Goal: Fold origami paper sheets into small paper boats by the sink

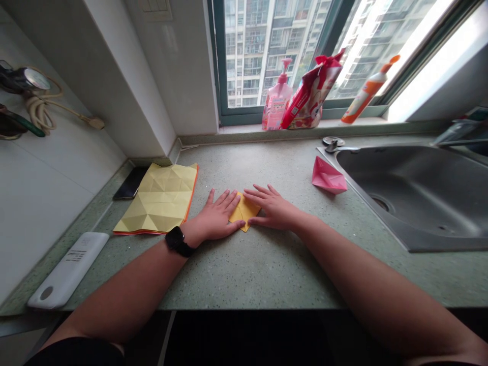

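A small folded piece of yellow paper (243, 207) lies flat on the speckled counter, its pointed corner toward me. My left hand (219, 216) rests on its left side, fingers stretched and apart, thumb by the lower point. From the other side my right hand (272, 207) lies over the right part of the paper, fingers spread and thumb near the same point. Both hands cover the paper's side edges. A stack of creased paper sheets (156, 198), pale yellow on top with orange edges below, lies left of my left hand. To the right stands a folded pink paper shape (328, 176).
A steel sink (419, 203) with a faucet (341, 147) is set into the counter (263, 277) at right. On the left lie a dark phone (132, 183) and a white oblong device (68, 270). A pump bottle (276, 104), a red bag (314, 94) and an orange-white bottle (366, 94) line the windowsill.
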`<state>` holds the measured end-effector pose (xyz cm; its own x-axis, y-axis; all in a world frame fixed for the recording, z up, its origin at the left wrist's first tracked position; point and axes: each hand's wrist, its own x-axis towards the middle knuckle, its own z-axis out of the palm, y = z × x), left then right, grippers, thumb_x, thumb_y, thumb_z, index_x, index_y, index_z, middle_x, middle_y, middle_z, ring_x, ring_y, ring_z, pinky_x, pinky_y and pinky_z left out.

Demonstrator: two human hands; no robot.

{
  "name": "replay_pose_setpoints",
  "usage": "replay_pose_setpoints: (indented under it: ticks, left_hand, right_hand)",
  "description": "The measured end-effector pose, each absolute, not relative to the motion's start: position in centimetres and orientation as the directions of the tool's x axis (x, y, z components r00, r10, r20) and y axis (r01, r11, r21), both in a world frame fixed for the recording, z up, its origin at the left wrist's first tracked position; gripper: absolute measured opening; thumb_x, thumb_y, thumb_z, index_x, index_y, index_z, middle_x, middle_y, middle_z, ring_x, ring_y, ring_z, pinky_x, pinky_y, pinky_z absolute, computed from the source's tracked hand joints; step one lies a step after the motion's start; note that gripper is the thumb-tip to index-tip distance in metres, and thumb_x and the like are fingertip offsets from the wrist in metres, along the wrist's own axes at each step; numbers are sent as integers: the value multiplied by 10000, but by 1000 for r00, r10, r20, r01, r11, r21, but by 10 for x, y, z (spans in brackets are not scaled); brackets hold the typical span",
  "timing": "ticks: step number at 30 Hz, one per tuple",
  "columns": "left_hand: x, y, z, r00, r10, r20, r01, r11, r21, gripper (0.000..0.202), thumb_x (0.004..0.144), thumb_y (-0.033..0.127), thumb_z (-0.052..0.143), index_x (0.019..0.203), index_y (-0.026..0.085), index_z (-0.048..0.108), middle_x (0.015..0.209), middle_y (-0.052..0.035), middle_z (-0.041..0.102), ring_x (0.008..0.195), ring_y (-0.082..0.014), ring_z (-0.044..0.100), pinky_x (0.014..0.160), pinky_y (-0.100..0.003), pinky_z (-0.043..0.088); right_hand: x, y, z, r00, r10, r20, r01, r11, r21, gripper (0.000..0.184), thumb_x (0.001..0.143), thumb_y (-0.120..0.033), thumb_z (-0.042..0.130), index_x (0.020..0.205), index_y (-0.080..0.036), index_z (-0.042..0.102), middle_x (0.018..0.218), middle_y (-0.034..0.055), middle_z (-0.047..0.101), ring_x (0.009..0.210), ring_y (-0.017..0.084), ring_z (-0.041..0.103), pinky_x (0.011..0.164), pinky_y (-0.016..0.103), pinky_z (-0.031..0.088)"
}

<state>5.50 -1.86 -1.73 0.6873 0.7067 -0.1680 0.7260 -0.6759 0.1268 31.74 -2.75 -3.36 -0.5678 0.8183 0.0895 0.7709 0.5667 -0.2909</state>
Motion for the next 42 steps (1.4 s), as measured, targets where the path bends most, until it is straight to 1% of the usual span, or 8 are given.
replay_pose_setpoints:
  ticks: [13,18,23,26,30,33,37,42]
  left_hand:
    - [54,-19,-21,693,710,-124,721,-679,143,917,1096,706,353,1795,151,146,1857,-188,106,1744,-384,60,1355,-705,-87]
    - [51,-17,-27,700,705,-112,713,-682,161,909,1099,706,362,1792,154,158,1850,-203,153,1741,-385,88,1355,-707,-75]
    - [42,-16,-21,731,673,118,653,-739,170,889,1079,672,520,1768,178,250,1827,-208,263,1724,-400,172,1368,-712,-10]
    - [36,-16,-10,784,566,256,528,-824,205,732,1025,592,704,1618,207,515,1746,-199,433,1639,-385,378,1370,-642,213]
    - [34,-16,-1,854,448,263,378,-883,278,357,994,455,797,1262,226,741,1378,-122,738,1279,-313,685,1119,-466,540]
    - [33,-16,0,862,451,232,383,-879,283,182,1020,359,766,1148,231,778,1184,-71,784,1050,-246,739,955,-370,565]
    - [31,-16,-1,864,454,219,377,-871,316,138,1067,333,694,1064,246,801,1181,-48,794,1004,-200,754,908,-305,546]
    - [30,-13,-2,849,470,241,375,-858,352,197,1095,304,621,1055,239,803,1174,-53,806,998,-192,764,912,-308,563]
  right_hand:
    - [320,-32,-33,-496,866,60,847,498,-185,838,974,-696,694,1683,-287,514,1778,139,421,1672,478,280,1311,779,232]
    - [319,-34,-26,-467,884,-18,872,457,-176,779,988,-683,678,1653,-295,560,1788,134,398,1670,481,286,1306,771,250]
    - [316,-35,-24,-448,894,-18,881,438,-182,788,975,-690,690,1650,-303,566,1789,130,404,1671,483,280,1307,750,271]
    - [316,-35,-26,-448,894,-14,879,438,-188,787,973,-684,697,1652,-310,563,1787,125,411,1670,476,286,1313,732,277]
    - [317,-35,-28,-455,891,0,871,445,-208,776,976,-664,705,1651,-307,565,1773,132,437,1661,465,315,1319,719,277]
    - [318,-35,-29,-463,887,6,865,453,-214,764,979,-655,710,1639,-293,579,1758,145,459,1657,459,330,1326,714,267]
    - [321,-34,-25,-464,885,39,857,459,-234,749,987,-641,714,1625,-269,592,1727,167,500,1639,453,370,1320,726,275]
    - [324,-38,-13,-550,788,276,732,614,-294,691,942,-548,817,1577,-355,626,1639,113,609,1551,390,506,1280,681,379]
